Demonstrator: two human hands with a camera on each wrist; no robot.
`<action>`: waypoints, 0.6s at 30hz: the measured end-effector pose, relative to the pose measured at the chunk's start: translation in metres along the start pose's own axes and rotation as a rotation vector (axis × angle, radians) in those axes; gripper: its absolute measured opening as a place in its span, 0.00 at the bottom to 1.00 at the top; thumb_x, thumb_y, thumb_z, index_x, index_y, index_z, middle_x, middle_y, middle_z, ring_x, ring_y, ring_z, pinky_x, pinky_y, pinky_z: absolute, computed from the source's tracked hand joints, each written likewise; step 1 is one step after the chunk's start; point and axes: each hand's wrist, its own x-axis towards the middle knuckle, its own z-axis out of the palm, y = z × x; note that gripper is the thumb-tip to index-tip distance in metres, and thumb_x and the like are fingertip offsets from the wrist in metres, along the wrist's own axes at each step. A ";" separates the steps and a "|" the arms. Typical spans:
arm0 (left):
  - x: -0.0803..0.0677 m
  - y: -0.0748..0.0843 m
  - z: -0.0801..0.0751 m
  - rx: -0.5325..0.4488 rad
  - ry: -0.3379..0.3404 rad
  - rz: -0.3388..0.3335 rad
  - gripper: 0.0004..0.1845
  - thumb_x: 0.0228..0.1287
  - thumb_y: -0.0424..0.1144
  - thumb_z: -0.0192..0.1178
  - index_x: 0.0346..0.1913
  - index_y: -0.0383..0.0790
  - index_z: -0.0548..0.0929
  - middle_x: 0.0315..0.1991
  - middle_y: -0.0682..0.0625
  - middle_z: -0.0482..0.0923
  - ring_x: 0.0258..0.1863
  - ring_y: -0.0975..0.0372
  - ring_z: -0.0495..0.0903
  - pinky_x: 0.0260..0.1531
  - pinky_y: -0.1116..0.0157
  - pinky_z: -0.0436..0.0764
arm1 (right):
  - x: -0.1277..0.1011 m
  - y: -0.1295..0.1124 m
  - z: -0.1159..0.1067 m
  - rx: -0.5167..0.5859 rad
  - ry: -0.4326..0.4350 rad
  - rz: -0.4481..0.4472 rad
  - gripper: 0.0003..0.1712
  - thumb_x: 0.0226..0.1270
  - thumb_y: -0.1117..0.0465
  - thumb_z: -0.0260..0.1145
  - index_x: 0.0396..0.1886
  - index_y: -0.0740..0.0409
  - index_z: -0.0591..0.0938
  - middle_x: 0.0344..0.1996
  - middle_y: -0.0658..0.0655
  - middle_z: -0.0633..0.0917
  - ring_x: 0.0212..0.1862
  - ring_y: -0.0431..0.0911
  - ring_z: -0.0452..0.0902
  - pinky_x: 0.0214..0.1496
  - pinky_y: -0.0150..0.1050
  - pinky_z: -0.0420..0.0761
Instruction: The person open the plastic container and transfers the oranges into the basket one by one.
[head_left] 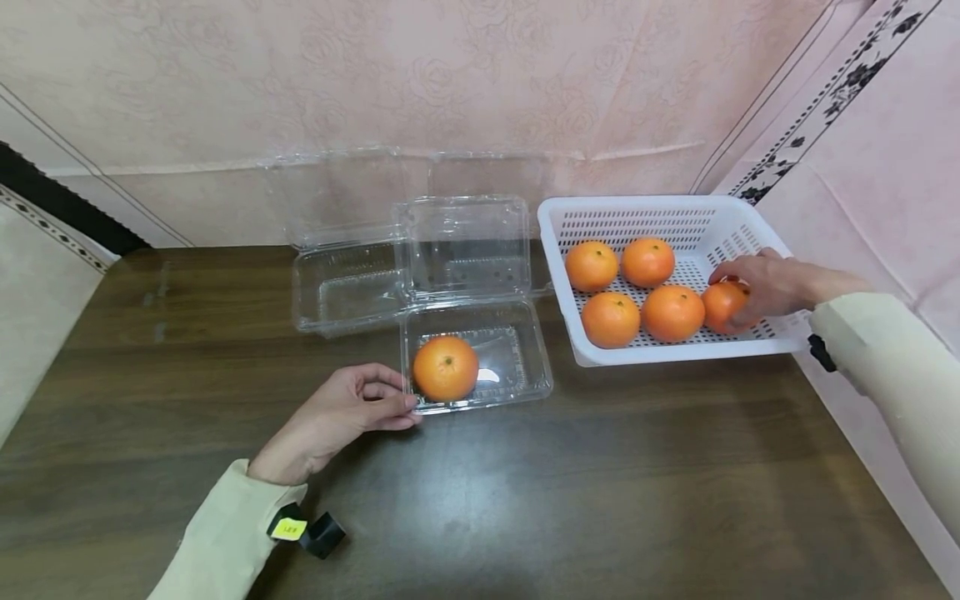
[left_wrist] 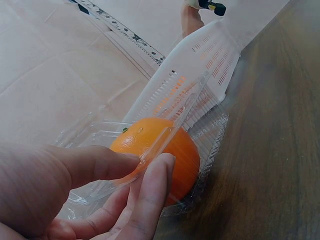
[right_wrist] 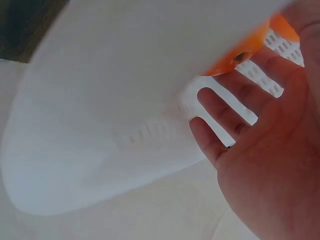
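My left hand (head_left: pixel 348 418) pinches the near left rim of a clear plastic clamshell box (head_left: pixel 517 385) between thumb and fingers. One orange (head_left: pixel 446 368) sits in the left part of that box's base; the left wrist view shows the same orange (left_wrist: pixel 182 155) just beyond my fingertips. Inside the white basket (head_left: pixel 558 242), my right hand (head_left: pixel 768 287) holds the rightmost orange (head_left: pixel 723 305), fingers over its far and right sides. In the right wrist view the basket wall hides part of this orange (right_wrist: pixel 240 55) and the thumb's grip.
Several other oranges (head_left: pixel 611 319) lie in the basket's left and middle. Behind the held box, another open clear clamshell box (head_left: pixel 341 287) stands on the brown table (head_left: pixel 465 517), lid raised against the patterned pink cloth (head_left: pixel 420 92). The table's right edge runs beneath my right forearm.
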 end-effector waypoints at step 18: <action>-0.001 0.000 0.001 -0.022 -0.017 0.018 0.20 0.71 0.31 0.63 0.59 0.25 0.71 0.43 0.43 0.87 0.44 0.56 0.90 0.53 0.59 0.89 | -0.001 -0.005 0.002 -0.064 -0.030 0.005 0.39 0.49 0.56 0.80 0.62 0.60 0.77 0.51 0.65 0.79 0.54 0.65 0.62 0.48 0.58 0.76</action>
